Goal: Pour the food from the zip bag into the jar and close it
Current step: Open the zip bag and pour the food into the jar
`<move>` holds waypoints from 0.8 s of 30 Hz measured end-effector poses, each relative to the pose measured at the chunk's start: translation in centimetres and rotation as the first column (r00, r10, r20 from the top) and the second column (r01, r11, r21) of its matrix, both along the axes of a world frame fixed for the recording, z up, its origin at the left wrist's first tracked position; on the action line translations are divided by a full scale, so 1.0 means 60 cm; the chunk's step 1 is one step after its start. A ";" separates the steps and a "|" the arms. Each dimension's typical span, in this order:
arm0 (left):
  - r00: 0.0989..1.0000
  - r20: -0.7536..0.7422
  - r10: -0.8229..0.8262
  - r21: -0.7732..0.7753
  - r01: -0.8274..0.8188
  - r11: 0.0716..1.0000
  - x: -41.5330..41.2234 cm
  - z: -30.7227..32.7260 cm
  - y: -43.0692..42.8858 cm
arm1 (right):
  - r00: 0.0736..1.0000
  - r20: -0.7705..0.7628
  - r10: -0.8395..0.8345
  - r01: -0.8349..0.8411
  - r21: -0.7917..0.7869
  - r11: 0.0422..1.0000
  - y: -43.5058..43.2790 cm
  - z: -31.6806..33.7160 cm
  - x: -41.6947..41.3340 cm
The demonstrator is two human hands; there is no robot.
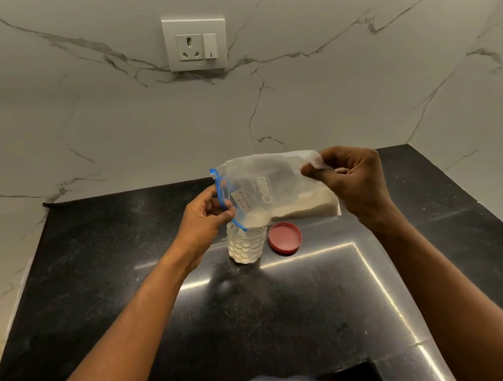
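A pale marble wall [109, 128] with grey veins fills the far half of the scene, and a white socket plate [195, 43] with a switch sits on it, straight ahead. Below it runs the black stone counter [130, 300], glossy, with bright streaks of light on its right half.

I hold the clear zip bag [274, 184] sideways over the counter, tipped so its blue zip edge hangs down on the left. White powder lies heaped along the bag's lower right side, and a smaller drift of it sits at the low corner by the opening. A small label on the bag reads "milk powder" in handwriting.

My right hand [353, 181] is closed on the bag's far right end, pinching the plastic between thumb and fingers and lifting it. My left hand [205, 215] is closed on the blue zip edge, thumb and fingertips pinching it just above the jar.

The clear jar [246, 244] stands upright on the counter, directly under the bag's low corner, which reaches its open mouth. It has a scalloped pattern on its wall and already holds white powder well up its height.

The red lid [285, 237] lies flat on the counter just right of the jar, apart from it.
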State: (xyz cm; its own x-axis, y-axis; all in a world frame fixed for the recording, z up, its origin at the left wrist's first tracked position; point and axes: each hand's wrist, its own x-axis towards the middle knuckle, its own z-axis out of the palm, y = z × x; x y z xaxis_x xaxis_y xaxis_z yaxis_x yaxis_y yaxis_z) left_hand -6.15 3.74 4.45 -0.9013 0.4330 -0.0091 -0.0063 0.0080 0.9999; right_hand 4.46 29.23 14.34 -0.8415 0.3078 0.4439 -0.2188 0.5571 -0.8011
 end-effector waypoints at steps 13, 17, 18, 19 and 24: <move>0.999 0.041 -0.032 0.023 0.031 0.999 0.009 -0.013 -0.003 | 1.000 -0.004 -0.008 0.008 -0.072 0.997 -0.003 0.011 -0.008; 0.998 0.055 -0.028 0.011 0.028 1.000 0.007 -0.012 -0.005 | 1.000 -0.019 0.006 -0.008 -0.070 0.998 -0.006 0.015 -0.009; 0.998 0.058 -0.033 0.007 0.032 0.999 0.007 -0.011 -0.005 | 1.000 -0.006 0.027 -0.027 -0.051 0.998 -0.009 0.014 -0.011; 0.998 0.062 -0.034 0.004 0.033 0.999 0.007 -0.011 -0.005 | 0.999 0.005 0.040 -0.040 -0.036 0.999 -0.009 0.013 -0.013; 0.998 0.064 -0.022 -0.013 0.023 1.000 0.006 -0.012 -0.004 | 1.000 0.006 0.014 -0.014 0.018 1.000 -0.007 0.019 -0.020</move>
State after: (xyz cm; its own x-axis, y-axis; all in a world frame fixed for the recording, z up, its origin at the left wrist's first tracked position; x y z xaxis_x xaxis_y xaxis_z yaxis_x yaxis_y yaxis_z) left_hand -5.78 3.49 3.74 -0.8886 0.4528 -0.0728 -0.0702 0.0225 0.9973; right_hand 3.28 28.79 15.47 -0.8485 0.2874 0.4444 -0.2221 0.5687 -0.7919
